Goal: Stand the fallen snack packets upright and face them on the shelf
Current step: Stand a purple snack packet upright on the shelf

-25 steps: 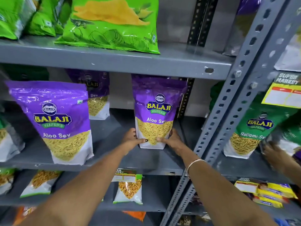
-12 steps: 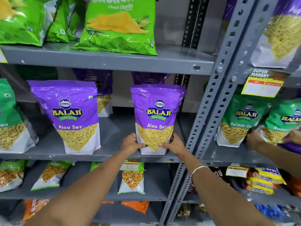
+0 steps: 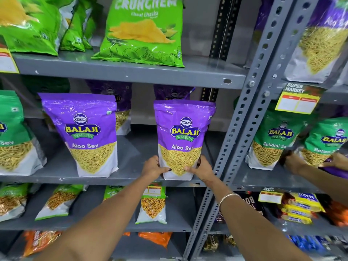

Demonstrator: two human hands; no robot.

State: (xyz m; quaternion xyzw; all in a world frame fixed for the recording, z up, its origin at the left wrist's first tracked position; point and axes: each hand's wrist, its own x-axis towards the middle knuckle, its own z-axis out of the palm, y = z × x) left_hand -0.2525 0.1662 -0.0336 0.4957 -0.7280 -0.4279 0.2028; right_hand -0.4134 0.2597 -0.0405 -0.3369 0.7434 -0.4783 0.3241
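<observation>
A purple Aloo Sev packet [image 3: 183, 132] stands upright at the front edge of the grey middle shelf [image 3: 131, 180], label facing me. My left hand [image 3: 153, 167] grips its lower left corner and my right hand [image 3: 202, 169] grips its lower right corner. A second purple Aloo Sev packet [image 3: 84, 132] stands upright to the left, also near the front. Two more purple packets [image 3: 114, 102] stand further back, partly hidden behind the front ones.
A grey perforated upright [image 3: 243, 129] rises just right of my right hand. Another person's hands [image 3: 297, 162] handle green Ratlami Sev packets [image 3: 273, 142] on the neighbouring shelf. Green Crunchem chip bags [image 3: 143, 32] sit on the shelf above; smaller packets [image 3: 153, 204] lie below.
With both hands on it, the right-hand Aloo Sev packet has come forward from the middle of the shelf to its front edge. The view has tilted upward.
</observation>
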